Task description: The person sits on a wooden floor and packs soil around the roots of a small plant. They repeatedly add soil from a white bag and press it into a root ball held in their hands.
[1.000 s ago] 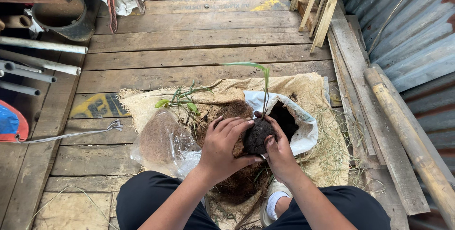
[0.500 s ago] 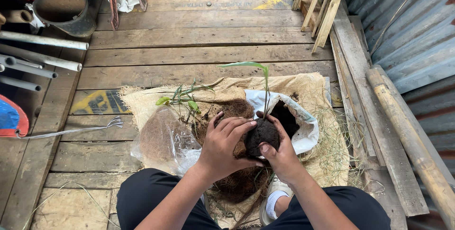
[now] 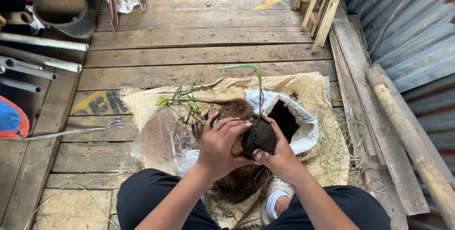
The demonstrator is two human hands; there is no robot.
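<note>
While both hands meet over the burlap sack (image 3: 313,92) spread on the plank floor (image 3: 189,45), the left hand (image 3: 220,142) and right hand (image 3: 279,156) each keep a clenched grip around a dark soil ball (image 3: 259,137); a thin green seedling (image 3: 259,85) rises upright from it; brown coconut fibre (image 3: 234,111) lies just behind the left fingers; a white bag of soil (image 3: 296,121) sits open beside the right hand; a clear plastic bag (image 3: 161,140) rests to the left; grey pipes (image 3: 38,59) lie well apart.
</note>
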